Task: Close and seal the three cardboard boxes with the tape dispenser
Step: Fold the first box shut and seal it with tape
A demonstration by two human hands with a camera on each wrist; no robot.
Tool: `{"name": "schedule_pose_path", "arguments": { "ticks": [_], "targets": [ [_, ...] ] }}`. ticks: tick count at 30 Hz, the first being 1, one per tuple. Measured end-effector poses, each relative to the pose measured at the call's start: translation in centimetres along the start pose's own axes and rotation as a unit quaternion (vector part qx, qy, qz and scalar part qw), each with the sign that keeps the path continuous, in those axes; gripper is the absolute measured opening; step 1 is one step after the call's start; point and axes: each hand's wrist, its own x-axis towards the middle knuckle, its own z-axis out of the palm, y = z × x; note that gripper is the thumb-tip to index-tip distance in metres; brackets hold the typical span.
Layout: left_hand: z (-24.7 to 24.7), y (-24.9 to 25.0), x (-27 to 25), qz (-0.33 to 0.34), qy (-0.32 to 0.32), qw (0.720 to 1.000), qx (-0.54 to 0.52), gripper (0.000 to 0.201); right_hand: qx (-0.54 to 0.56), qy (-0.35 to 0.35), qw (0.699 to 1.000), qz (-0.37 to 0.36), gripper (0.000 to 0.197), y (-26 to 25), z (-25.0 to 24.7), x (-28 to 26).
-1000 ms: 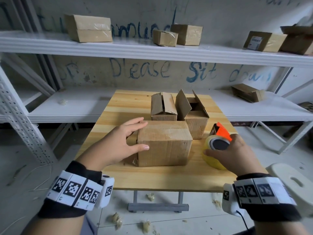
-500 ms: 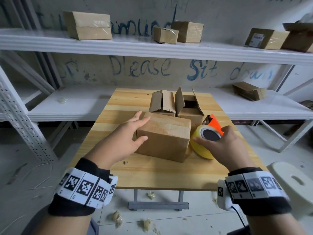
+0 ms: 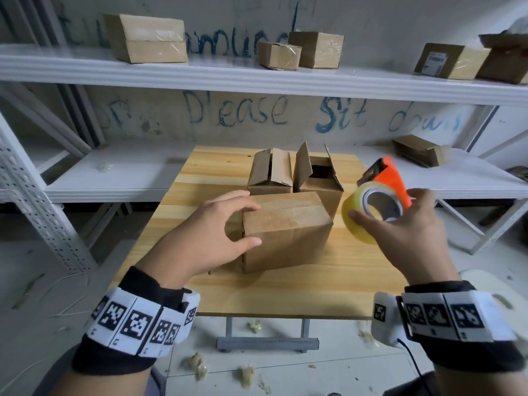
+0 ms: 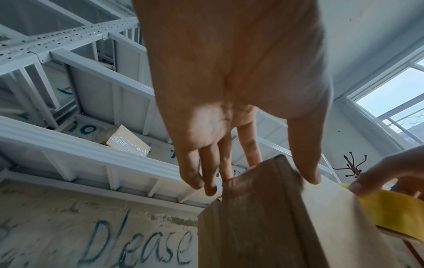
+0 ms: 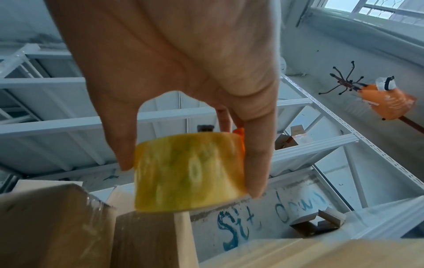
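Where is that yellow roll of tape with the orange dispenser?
The yellow roll of tape with the orange dispenser is in the right hand, raised above the wooden table, just right of the closed cardboard box.

Soft, even daylight fills the head view; shadows under the closed box (image 3: pixel 287 232) on the table (image 3: pixel 300 290) are faint; straight shelf rails bow toward the edges — wide-angle distortion; both wrist views are motion-blurred, the tape roll (image 5: pixel 189 172) smeared; windows (image 4: pixel 399 101) at the right glare pale — near-white; palms sit in shade.
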Motion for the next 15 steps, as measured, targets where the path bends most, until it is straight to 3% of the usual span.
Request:
{"name": "schedule_pose_path", "arguments": {
  "ticks": [6, 10, 15],
  "targets": [
    [-0.5, 0.1, -0.5, 0.004, -0.053, 0.998, 0.020, 0.060, 0.080, 0.066, 0.983, -0.151, 0.095, 0.4, -0.3, 0.6],
    [0.1, 0.3, -0.4, 0.030, -0.073, 0.997, 0.017, 0.058, 0.062, 0.050, 0.961, -0.265, 0.092, 0.1, -0.5, 0.5],
    [1.0, 0.6, -0.2, 0.075, -0.036, 0.997, -0.002, 0.047, 0.125, 0.010, 0.944, -0.304, 0.094, -0.7, -0.3, -0.1]
  ]
}}
